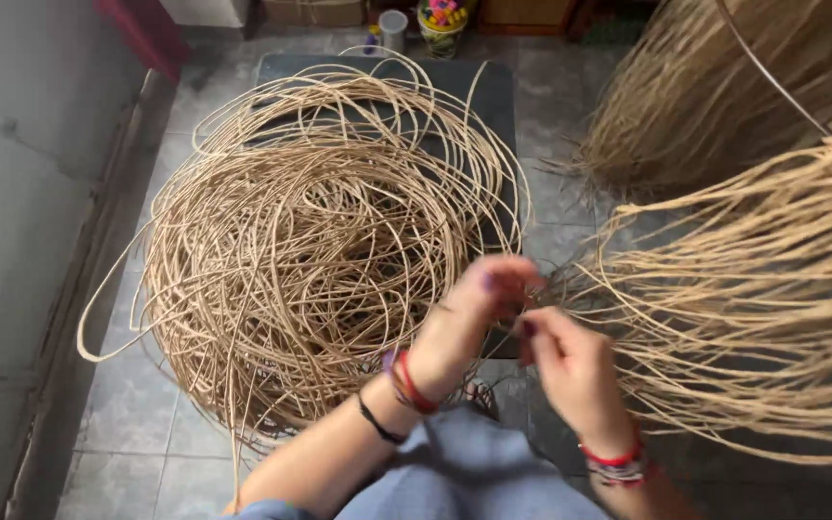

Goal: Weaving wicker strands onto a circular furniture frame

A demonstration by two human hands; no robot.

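Observation:
My left hand [469,318] and my right hand [575,371] meet at the centre, fingertips pinched together on the thin ends of tan rattan strands [724,299] that fan out to the right from a hanging bundle. The exact strand each hand grips is blurred. A large loose coil of the same rattan cane [310,250] lies on the floor to the left of my hands. Both wrists carry red thread bracelets.
A dark mat [493,96] lies under the far part of the coil on a grey tiled floor [137,414]. A wall [21,193] runs along the left. A second hanging strand bundle [715,87] and a thin metal rod [772,72] are top right. Small containers [440,19] stand at the far edge.

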